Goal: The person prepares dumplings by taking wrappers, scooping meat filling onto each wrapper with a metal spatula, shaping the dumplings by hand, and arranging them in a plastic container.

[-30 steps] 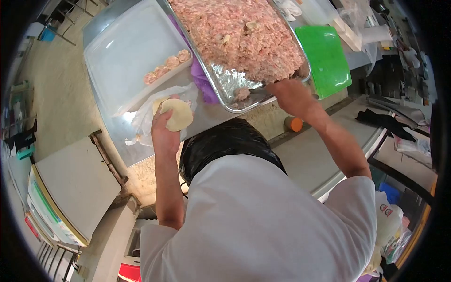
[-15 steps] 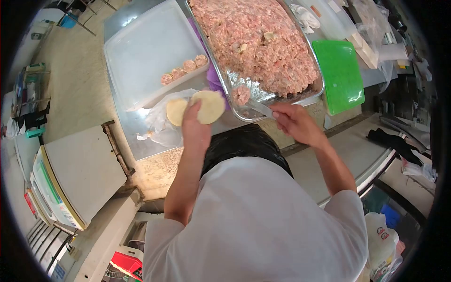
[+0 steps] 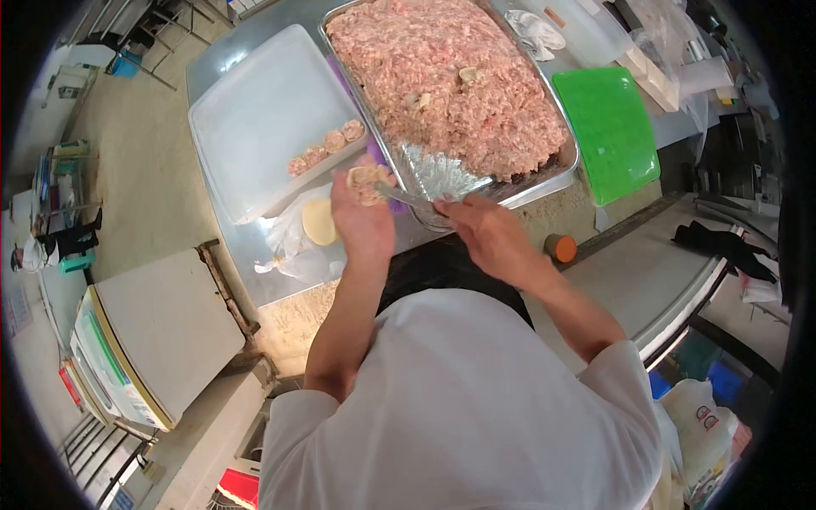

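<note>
My left hand (image 3: 364, 223) is cupped around a round wrapper with meat filling (image 3: 368, 184) on it, beside the corner of the metal tray (image 3: 393, 157). My right hand (image 3: 483, 231) grips a flat metal spatula (image 3: 406, 197), whose tip touches the filling. A large mound of minced meat (image 3: 450, 85) fills most of the tray, with bare foil-like metal at its near end. Several filled dumplings (image 3: 326, 149) stand in a row along the near edge of the white plastic tray (image 3: 263, 110). Pale wrappers (image 3: 320, 223) lie on a plastic bag (image 3: 293, 242) left of my left hand.
A green board (image 3: 608, 136) lies right of the meat tray, with a white cloth (image 3: 535, 34) and a clear container (image 3: 586, 30) beyond. An orange-topped jar (image 3: 561, 248) is below the table's edge. A white cabinet (image 3: 170, 323) stands at left; a person (image 3: 59, 242) is at far left.
My left hand took a wrapper from the bag and now cups it. My right hand scooped meat from the tray with the spatula and moved left, bringing it onto the wrapper.
</note>
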The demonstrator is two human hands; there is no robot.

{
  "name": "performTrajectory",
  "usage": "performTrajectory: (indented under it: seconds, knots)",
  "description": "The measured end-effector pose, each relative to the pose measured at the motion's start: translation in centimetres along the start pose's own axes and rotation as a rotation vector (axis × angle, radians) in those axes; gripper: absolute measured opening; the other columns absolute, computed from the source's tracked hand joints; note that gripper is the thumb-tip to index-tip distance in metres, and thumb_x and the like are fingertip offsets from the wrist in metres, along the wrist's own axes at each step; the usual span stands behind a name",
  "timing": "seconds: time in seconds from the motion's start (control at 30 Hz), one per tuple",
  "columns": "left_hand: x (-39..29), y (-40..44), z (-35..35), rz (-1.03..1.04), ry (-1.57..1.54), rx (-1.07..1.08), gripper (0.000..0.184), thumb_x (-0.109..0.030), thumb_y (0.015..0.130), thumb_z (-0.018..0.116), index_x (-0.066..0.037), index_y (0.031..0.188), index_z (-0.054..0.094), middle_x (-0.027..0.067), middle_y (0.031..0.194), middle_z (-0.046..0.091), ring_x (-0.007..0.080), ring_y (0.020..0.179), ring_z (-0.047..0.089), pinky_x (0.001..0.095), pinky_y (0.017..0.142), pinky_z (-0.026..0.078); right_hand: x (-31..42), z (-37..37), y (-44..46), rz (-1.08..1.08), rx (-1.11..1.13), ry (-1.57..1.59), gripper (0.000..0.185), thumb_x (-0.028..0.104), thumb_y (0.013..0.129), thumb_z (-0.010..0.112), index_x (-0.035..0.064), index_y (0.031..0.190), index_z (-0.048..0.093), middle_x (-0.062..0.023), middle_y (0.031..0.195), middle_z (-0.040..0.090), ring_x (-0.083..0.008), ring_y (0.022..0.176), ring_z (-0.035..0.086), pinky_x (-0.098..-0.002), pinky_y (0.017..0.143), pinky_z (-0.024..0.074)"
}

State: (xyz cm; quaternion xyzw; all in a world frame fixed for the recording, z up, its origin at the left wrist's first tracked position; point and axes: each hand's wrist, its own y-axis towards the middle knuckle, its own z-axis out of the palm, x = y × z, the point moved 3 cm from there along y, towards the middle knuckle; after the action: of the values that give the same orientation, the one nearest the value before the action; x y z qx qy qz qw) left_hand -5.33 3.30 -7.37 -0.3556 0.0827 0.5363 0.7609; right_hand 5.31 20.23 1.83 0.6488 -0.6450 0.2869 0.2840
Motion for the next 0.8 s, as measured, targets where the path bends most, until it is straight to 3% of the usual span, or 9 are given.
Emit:
performTrajectory:
  seconds: [0.1, 0.3, 0.4, 0.5, 0.6, 0.67, 0.8]
  knots:
    - [-2.9, -0.1, 0.0, 0.116, -0.020, -0.200, 0.040, -0.037, 0.109, 0.036, -0.005, 0.123, 0.056, 0.0100, 0.108, 0.063, 0.0265, 0.092, 0.061, 0.0467, 0.084, 0.051, -2.6, -1.5, 2.6, 0.101, -0.019, -0.302, 0.034, -0.003, 0.087, 0.057, 0.0055, 0.118, 0.068, -0.0225, 0.089, 0.067, -0.0406, 0.083, 0.066, -0.0487, 0.070, 0.0520]
    - [-4.5, -1.8, -2.0, 0.028, 0.165, -0.053, 0.043, -0.037, 0.109, 0.036, -0.006, 0.132, 0.052, 0.0104, 0.110, 0.063, 0.0231, 0.086, 0.059, 0.0404, 0.074, 0.050, -6.8, 3.3, 7.8, 0.196, -0.030, -0.433, 0.035, 0.000, 0.084, 0.055, 0.0061, 0.116, 0.065, -0.0241, 0.089, 0.068, -0.0426, 0.085, 0.069, -0.0518, 0.071, 0.0557]
    - [-4.6, -1.1, -5.4, 0.026, 0.035, 0.124, 0.044, -0.036, 0.109, 0.037, -0.003, 0.135, 0.048, 0.0125, 0.116, 0.062, 0.0275, 0.097, 0.062, 0.0426, 0.081, 0.053, -5.7, 3.0, 6.9, 0.181, -0.004, -0.426, 0.034, 0.001, 0.084, 0.055, 0.0063, 0.116, 0.065, -0.0242, 0.091, 0.068, -0.0428, 0.085, 0.070, -0.0524, 0.071, 0.0559]
    - [-4.5, -2.3, -1.8, 0.044, -0.006, -0.142, 0.044, -0.036, 0.108, 0.038, -0.001, 0.133, 0.047, 0.0155, 0.122, 0.060, 0.0333, 0.110, 0.062, 0.0480, 0.092, 0.054, -6.0, 2.9, 6.9, 0.174, -0.046, -0.404, 0.034, 0.001, 0.084, 0.056, 0.0063, 0.116, 0.064, -0.0244, 0.093, 0.067, -0.0435, 0.085, 0.069, -0.0527, 0.072, 0.0557]
    - [-4.0, -1.8, -2.5, 0.039, -0.050, -0.122, 0.045, -0.036, 0.108, 0.038, 0.000, 0.132, 0.046, 0.0169, 0.127, 0.058, 0.0390, 0.118, 0.060, 0.0539, 0.099, 0.052, -6.6, 3.8, 7.6, 0.190, -0.036, -0.411, 0.037, -0.001, 0.082, 0.058, 0.0063, 0.117, 0.064, -0.0237, 0.095, 0.068, -0.0441, 0.085, 0.068, -0.0523, 0.072, 0.0551]
    - [-4.0, -1.7, -2.7, 0.003, -0.001, -0.130, 0.045, -0.037, 0.108, 0.038, -0.001, 0.133, 0.046, 0.0161, 0.129, 0.057, 0.0396, 0.118, 0.059, 0.0546, 0.098, 0.051, -6.1, 4.1, 7.4, 0.129, -0.037, -0.421, 0.039, -0.003, 0.081, 0.059, 0.0061, 0.119, 0.064, -0.0225, 0.095, 0.068, -0.0442, 0.084, 0.068, -0.0515, 0.072, 0.0544]
    - [-3.8, -0.6, -3.9, -0.057, 0.014, -0.018, 0.045, -0.037, 0.108, 0.038, -0.003, 0.135, 0.046, 0.0141, 0.130, 0.056, 0.0402, 0.118, 0.057, 0.0559, 0.097, 0.050, -5.2, 2.2, 6.0, 0.158, 0.005, -0.158, 0.023, 0.001, 0.084, 0.055, 0.0008, 0.105, 0.066, -0.0292, 0.090, 0.067, -0.0451, 0.090, 0.068, -0.0532, 0.074, 0.0532]
